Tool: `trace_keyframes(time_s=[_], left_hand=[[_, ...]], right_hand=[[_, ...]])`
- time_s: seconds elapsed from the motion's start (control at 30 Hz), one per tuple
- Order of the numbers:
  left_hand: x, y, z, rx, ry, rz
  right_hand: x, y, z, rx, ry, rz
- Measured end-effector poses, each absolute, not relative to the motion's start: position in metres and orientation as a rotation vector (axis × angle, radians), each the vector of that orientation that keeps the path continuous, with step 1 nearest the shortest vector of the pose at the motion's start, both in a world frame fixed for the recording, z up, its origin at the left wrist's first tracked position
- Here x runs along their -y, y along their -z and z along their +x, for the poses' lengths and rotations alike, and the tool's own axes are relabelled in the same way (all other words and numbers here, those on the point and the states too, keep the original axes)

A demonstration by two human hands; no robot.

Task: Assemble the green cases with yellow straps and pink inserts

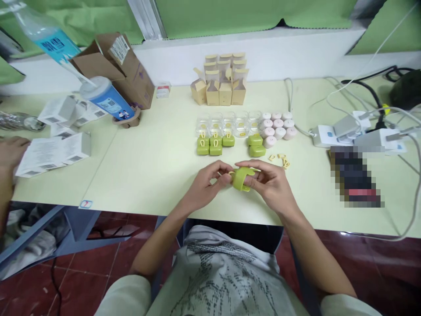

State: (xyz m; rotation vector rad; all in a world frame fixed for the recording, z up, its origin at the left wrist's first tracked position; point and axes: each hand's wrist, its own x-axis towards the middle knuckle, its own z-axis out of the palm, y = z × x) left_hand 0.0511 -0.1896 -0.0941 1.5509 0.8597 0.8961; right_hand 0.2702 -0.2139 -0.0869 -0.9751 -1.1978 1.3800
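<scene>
Over the table's front edge my right hand (272, 182) grips a hollow green plastic cap (240, 179), thumb at its opening. My left hand (208, 183) pinches a small pale-yellow loop (231, 174) at the left side of that cap; whether the loop is attached there I cannot tell. Just behind stand several green caps (203, 149), some with yellow loops on top, and two more green caps (257, 151) to the right. Several loose yellow loops (285, 163) lie to the right of these. Clear plastic cups (241, 125) and pinkish-white round pieces (280, 133) form rows farther back.
Open small cardboard boxes (219, 93) stand by the wall. A blue cup (112, 100), a brown carton (138, 83) and white boxes (77, 147) are left, near another person's hand (12, 151). Power strips (332, 135), cables and a pixelated dark object (355, 177) lie right.
</scene>
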Motion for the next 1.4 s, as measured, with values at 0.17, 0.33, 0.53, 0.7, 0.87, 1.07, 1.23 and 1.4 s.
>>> trace_keyframes(time_s=[0.17, 0.33, 0.53, 0.7, 0.87, 1.07, 1.23, 1.4], left_hand=[[0.192, 0.087, 0.055, -0.842, -0.868, 1.542], [0.194, 0.084, 0.056, -0.879, -0.932, 1.453], [0.191, 0.081, 0.05, -0.969, -1.021, 1.617], [0.197, 0.08, 0.045, -1.132, -0.899, 2.038], [0.2, 0.085, 0.046, -1.165, -0.962, 2.217], [0.17, 0.089, 0.008, -1.488, -0.93, 2.092], [0.154, 0.106, -0.006, -1.692, -0.758, 2.086], [0.156, 0.111, 0.004, -1.712, -0.705, 2.073]], right_hand=[[0.213, 0.086, 0.263, 1.222, -1.424, -0.922], [0.216, 0.086, 0.263, 1.229, -1.481, -0.942], [0.215, 0.084, 0.277, 1.276, -1.645, -0.885], [0.214, 0.077, 0.287, 1.559, -1.404, -1.003], [0.216, 0.083, 0.282, 1.65, -0.988, -1.136], [0.191, 0.088, 0.292, 1.743, -0.612, -1.33], [0.157, 0.092, 0.285, 1.982, -0.378, -1.554], [0.146, 0.098, 0.272, 2.081, -0.322, -1.704]])
